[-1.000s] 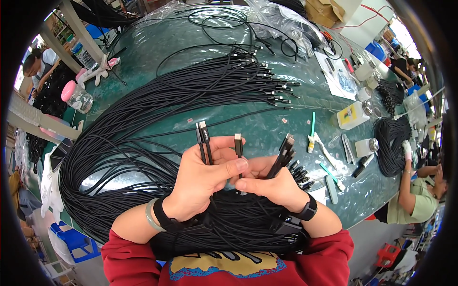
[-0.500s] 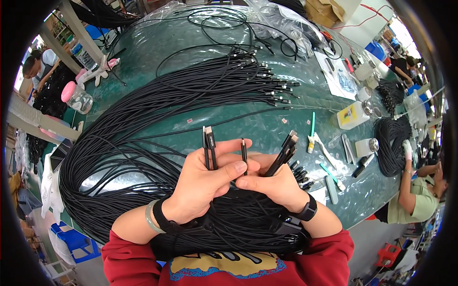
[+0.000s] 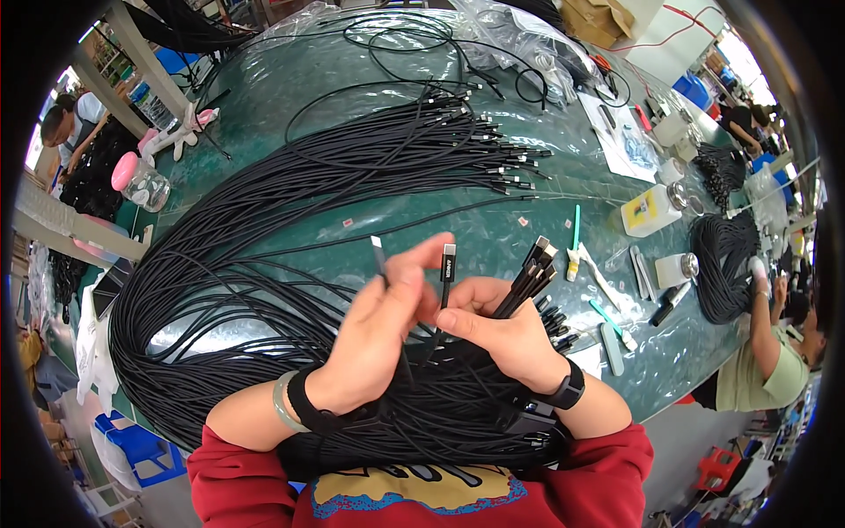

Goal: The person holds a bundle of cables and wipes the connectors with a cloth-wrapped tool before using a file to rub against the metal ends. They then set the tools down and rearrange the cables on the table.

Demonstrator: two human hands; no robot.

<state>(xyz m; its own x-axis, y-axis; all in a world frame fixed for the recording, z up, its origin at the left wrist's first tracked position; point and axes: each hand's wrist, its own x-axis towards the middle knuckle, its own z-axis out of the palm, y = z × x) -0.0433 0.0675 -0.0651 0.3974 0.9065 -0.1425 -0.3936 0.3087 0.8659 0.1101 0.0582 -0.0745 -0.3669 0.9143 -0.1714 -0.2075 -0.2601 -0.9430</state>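
Observation:
My left hand (image 3: 370,334) is closed on a black USB cable, whose metal-tipped plug (image 3: 377,244) sticks up past the fingers. Between my hands stands another cable plug (image 3: 449,262), upright; its cord runs down to my right thumb, and my left fingertips are right beside it. My right hand (image 3: 510,334) grips a fanned bunch of cable plugs (image 3: 532,280), metal tips up. Below both hands lies a thick heap of black cables (image 3: 466,405), joined to a large curved bundle (image 3: 202,229) on the green table (image 3: 308,57).
At right are a white bottle with a yellow label (image 3: 650,211), a smaller bottle (image 3: 676,267), tweezers (image 3: 642,273), a marker (image 3: 672,304) and a coiled cable bundle (image 3: 723,268). A pink-lidded jar (image 3: 141,180) stands left. Co-workers sit at both sides.
My left hand has turned, with its fingers now raised beside the middle plug. That plug has risen and turned its flat side toward me. One plug instead of two shows above my left hand.

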